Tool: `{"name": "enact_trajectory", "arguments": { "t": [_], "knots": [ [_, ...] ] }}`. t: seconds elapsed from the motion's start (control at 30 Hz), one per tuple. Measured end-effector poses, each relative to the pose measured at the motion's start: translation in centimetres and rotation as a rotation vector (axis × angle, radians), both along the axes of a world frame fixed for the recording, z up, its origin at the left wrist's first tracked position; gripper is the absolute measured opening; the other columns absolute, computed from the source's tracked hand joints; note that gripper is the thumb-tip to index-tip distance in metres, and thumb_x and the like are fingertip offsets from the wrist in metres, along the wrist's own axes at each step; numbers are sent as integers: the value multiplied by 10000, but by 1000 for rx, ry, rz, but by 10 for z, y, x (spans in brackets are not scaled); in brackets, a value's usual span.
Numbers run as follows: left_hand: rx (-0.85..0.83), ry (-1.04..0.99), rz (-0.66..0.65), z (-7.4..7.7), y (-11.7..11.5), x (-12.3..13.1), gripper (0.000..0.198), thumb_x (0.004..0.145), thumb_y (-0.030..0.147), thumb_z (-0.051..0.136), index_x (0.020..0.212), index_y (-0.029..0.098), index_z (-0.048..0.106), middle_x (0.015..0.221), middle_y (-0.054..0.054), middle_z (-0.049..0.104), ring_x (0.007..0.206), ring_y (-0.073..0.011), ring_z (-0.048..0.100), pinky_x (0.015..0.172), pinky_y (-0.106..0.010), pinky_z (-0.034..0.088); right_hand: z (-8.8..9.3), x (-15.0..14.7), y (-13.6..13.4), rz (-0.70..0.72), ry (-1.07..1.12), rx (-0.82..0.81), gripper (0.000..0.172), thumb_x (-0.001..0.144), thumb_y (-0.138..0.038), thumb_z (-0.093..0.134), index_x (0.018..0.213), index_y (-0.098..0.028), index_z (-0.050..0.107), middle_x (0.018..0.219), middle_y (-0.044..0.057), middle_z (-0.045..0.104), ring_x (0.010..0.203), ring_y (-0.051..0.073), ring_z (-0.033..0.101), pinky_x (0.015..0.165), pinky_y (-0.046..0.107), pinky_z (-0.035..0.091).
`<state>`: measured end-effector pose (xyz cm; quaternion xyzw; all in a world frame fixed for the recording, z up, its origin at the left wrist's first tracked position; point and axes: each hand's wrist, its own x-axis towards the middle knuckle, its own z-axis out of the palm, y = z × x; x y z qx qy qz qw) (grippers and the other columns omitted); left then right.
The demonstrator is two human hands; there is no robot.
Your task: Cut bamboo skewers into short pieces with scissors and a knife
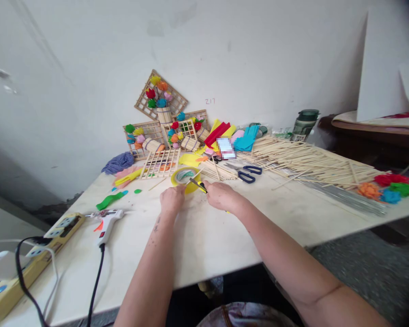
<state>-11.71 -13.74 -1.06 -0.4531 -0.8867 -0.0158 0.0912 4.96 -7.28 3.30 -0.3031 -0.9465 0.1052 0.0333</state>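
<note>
My right hand (221, 195) is closed around a yellow and black utility knife (201, 185), its blade pointing up and left. My left hand (172, 199) is closed on a thin wooden stick (198, 173), whose free end slants up to the right. The knife blade crosses the stick or lies right beside it; whether they touch I cannot tell. Just beyond both hands lies a roll of yellow tape (175, 178), partly hidden by the fingers and knife. Right of it, dark-handled scissors (248, 176) rest near short wooden sticks (214, 169).
A glue gun (109, 227) and power strip (66, 227) with cords occupy the left. Stick lattices with colourful flowers (162, 97) lean on the wall. Long sticks (303, 156), metal wires (344, 195) and a bottle (305, 125) are at right. Green strip (109, 200) lies left.
</note>
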Motion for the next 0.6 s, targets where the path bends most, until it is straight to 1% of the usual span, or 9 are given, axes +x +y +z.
{"name": "enact_trajectory", "arguments": {
  "t": [0.13, 0.23, 0.37, 0.47, 0.53, 0.6],
  "knots": [
    [-26, 32, -39, 2, 0, 0, 447, 860, 415, 210, 1003, 239, 595, 860, -97, 652, 829, -226, 603, 694, -322, 432, -1, -15, -1, -64, 14, -37, 381, 766, -199, 421, 1141, -143, 456, 996, 126, 618, 919, 231, 573, 700, 291, 424],
    [-19, 28, -31, 2, -1, 2, 450, 864, 406, 203, 1016, 238, 591, 864, -99, 651, 834, -224, 602, 706, -328, 430, -1, -22, -2, -87, 19, -45, 399, 762, -190, 423, 1158, -146, 443, 1009, 125, 614, 932, 230, 570, 707, 288, 424],
    [8, 2, 16, 0, 0, 4, 463, 861, 421, 197, 1003, 237, 597, 849, -104, 649, 824, -234, 602, 686, -335, 436, 2, -9, -3, -30, 5, -35, 377, 768, -178, 399, 1137, -133, 459, 997, 137, 615, 911, 245, 574, 701, 304, 426],
    [25, -4, 21, -1, 0, 4, 461, 857, 428, 202, 981, 238, 603, 838, -104, 650, 810, -237, 604, 668, -334, 440, 3, 1, -3, -3, -2, -18, 379, 774, -168, 380, 1144, -130, 455, 990, 146, 617, 887, 254, 579, 682, 319, 429],
    [20, 2, 8, 0, -1, 4, 454, 857, 424, 209, 985, 236, 602, 836, -102, 652, 805, -232, 606, 674, -331, 438, 2, 1, -2, -14, -8, -17, 396, 770, -170, 387, 1160, -129, 442, 981, 143, 620, 879, 253, 583, 676, 320, 430],
    [6, 11, -11, 2, -1, 4, 451, 859, 415, 211, 995, 235, 601, 845, -101, 652, 813, -224, 605, 691, -324, 434, 2, -6, -1, -38, -12, -28, 403, 765, -175, 396, 1164, -136, 440, 984, 134, 622, 892, 244, 582, 684, 310, 431]
  ]
}}
